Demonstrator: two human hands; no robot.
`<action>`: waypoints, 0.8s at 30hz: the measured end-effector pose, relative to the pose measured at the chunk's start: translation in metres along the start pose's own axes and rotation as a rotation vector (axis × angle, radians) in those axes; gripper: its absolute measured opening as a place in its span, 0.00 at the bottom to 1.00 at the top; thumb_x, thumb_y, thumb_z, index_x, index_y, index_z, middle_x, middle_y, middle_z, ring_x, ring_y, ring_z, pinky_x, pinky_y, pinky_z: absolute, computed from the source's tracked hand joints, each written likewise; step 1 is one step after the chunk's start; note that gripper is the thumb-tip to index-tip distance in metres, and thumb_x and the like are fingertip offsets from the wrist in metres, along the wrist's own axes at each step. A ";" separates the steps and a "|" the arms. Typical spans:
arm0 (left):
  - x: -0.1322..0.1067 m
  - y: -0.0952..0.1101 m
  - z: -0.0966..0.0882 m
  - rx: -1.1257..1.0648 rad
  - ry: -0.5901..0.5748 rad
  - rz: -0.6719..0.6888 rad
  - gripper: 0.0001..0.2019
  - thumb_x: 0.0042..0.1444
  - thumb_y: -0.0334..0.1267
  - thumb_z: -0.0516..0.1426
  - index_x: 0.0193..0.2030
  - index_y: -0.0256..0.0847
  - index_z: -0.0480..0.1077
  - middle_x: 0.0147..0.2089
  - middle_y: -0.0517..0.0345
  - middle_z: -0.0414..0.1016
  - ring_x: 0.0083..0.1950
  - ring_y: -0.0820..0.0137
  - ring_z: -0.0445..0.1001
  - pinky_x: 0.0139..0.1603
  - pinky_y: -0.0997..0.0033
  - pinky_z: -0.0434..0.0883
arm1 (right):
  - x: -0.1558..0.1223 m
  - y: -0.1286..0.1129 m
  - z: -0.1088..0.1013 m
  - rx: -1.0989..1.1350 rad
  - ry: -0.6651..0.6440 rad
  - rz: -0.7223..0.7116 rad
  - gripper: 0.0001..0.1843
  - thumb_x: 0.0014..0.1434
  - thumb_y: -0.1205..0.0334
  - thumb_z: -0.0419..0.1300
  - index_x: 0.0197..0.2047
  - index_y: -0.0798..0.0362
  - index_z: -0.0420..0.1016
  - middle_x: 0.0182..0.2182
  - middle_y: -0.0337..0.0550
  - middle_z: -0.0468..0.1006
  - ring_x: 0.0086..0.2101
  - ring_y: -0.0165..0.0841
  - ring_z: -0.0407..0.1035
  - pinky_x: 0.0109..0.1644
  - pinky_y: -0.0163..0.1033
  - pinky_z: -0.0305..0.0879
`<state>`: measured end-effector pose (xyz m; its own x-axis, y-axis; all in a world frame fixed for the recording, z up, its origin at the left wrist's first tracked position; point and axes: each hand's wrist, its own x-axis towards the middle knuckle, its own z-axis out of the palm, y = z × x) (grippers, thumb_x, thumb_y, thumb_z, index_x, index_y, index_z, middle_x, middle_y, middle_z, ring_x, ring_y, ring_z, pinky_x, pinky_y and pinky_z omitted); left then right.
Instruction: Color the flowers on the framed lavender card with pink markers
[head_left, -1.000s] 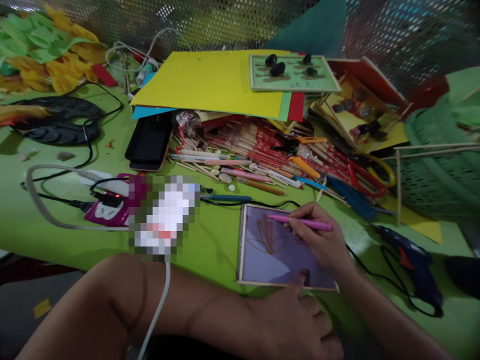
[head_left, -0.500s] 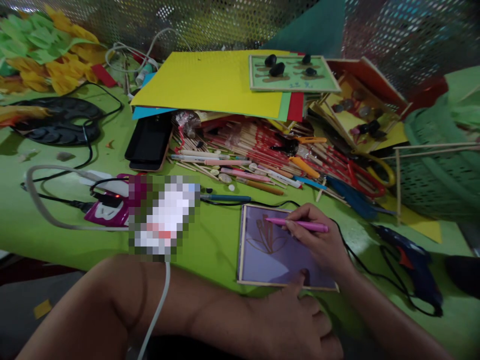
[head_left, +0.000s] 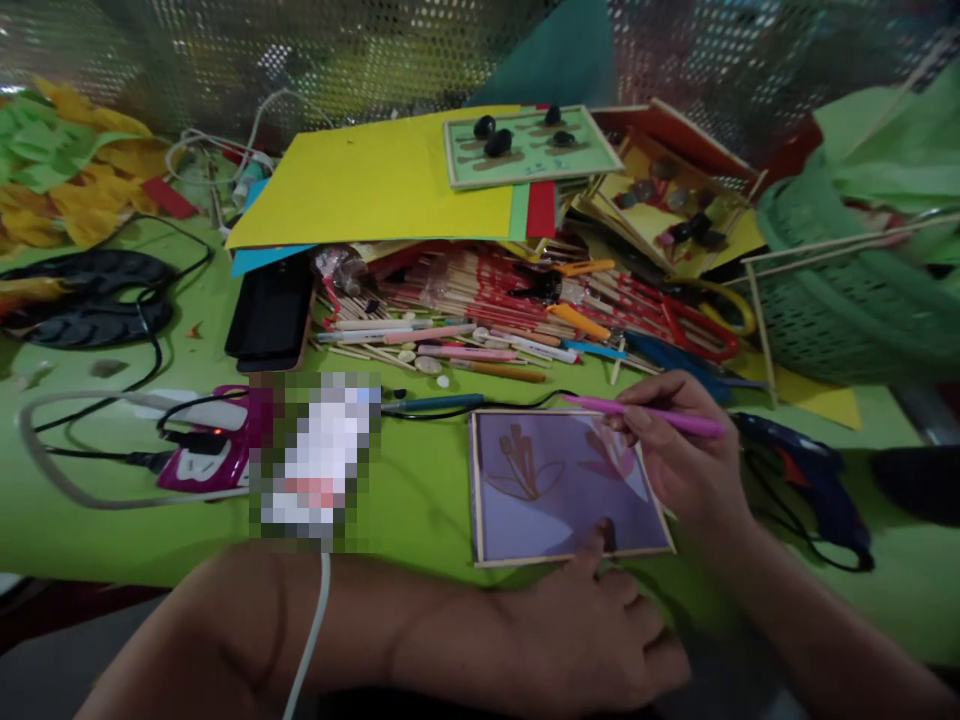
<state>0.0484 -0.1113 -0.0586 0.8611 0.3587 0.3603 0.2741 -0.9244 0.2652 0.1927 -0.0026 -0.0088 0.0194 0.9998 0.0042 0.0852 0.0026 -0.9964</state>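
Power strip (head_left: 214, 460) at left; panel (head_left: 517, 530) on the table (head_left: 424, 480), flower (head_left: 525, 465) drawn on it; left hand (head_left: 585, 630), fingertip at the panel's lower edge — whether it grips, I cannot tell; right hand (head_left: 694, 465) pinching a pink pen (head_left: 694, 424) — tip off the flower.

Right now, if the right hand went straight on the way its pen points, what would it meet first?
Most likely the black cord, just past the tip of the pink pen in the right hand; height is unclear, so it might pass above.
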 end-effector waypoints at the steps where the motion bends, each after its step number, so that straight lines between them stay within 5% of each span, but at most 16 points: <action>1: 0.000 -0.001 -0.001 -0.002 -0.014 0.009 0.08 0.66 0.39 0.59 0.49 0.44 0.76 0.38 0.58 0.76 0.39 0.65 0.76 0.58 0.43 0.71 | 0.001 -0.002 0.000 0.006 0.025 -0.006 0.10 0.58 0.50 0.71 0.38 0.41 0.76 0.30 0.38 0.75 0.29 0.36 0.70 0.31 0.44 0.67; 5: 0.002 -0.004 -0.005 0.005 -0.031 0.031 0.09 0.66 0.38 0.57 0.49 0.44 0.76 0.37 0.58 0.74 0.39 0.67 0.75 0.58 0.46 0.70 | 0.004 -0.006 0.000 0.071 0.076 0.006 0.11 0.55 0.50 0.74 0.35 0.41 0.77 0.30 0.38 0.73 0.28 0.36 0.70 0.30 0.44 0.66; 12: 0.001 -0.004 -0.001 0.032 0.017 0.079 0.07 0.67 0.35 0.57 0.47 0.42 0.76 0.35 0.59 0.74 0.35 0.68 0.73 0.65 0.36 0.63 | -0.002 -0.011 0.006 0.111 0.019 0.023 0.10 0.55 0.50 0.74 0.37 0.41 0.81 0.31 0.40 0.78 0.32 0.38 0.74 0.29 0.41 0.66; 24: 0.002 -0.003 -0.008 0.014 -0.049 0.057 0.08 0.66 0.35 0.57 0.48 0.43 0.77 0.36 0.57 0.72 0.38 0.69 0.74 0.51 0.55 0.72 | -0.018 0.004 0.018 -0.089 -0.192 0.099 0.10 0.59 0.50 0.70 0.38 0.46 0.80 0.32 0.41 0.79 0.31 0.35 0.72 0.31 0.39 0.66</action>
<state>0.0458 -0.1069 -0.0514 0.8952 0.2991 0.3304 0.2296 -0.9449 0.2332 0.1745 -0.0204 -0.0146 -0.1568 0.9805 -0.1180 0.1795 -0.0892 -0.9797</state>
